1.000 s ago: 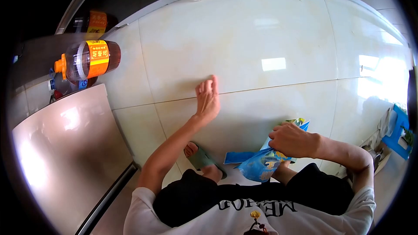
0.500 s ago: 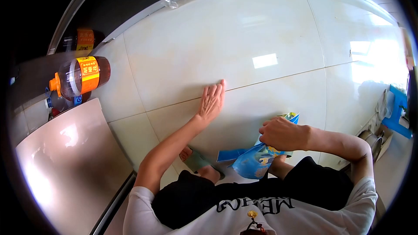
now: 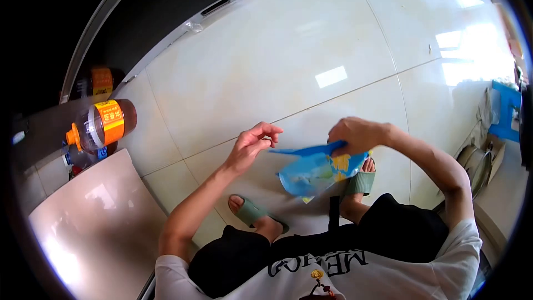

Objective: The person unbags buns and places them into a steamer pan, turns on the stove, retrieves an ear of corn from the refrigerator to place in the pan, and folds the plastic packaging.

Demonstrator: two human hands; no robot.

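My right hand [image 3: 358, 135] is closed on the upper edge of a blue plastic packaging bag [image 3: 311, 175] with yellow print. The bag hangs tilted above the floor, in front of my knees. Its narrow blue top edge stretches left toward my left hand [image 3: 251, 145]. The fingers of that hand are bent and apart from the thumb, close by the end of the bag's edge. Whether they touch it, I cannot make out.
An orange-capped bottle [image 3: 105, 124] of dark liquid stands at left, near a dark cabinet front [image 3: 183, 0]. A shiny pinkish panel [image 3: 94, 211] is at lower left. Pale floor tiles [image 3: 250, 72] spread ahead. A blue stool-like object [image 3: 504, 111] and a pot [image 3: 474, 166] are at right.
My left hand has come back from over the floor toward the bag, its fingers now bent. My right hand has raised the bag away from my lap. The view has shifted slightly.
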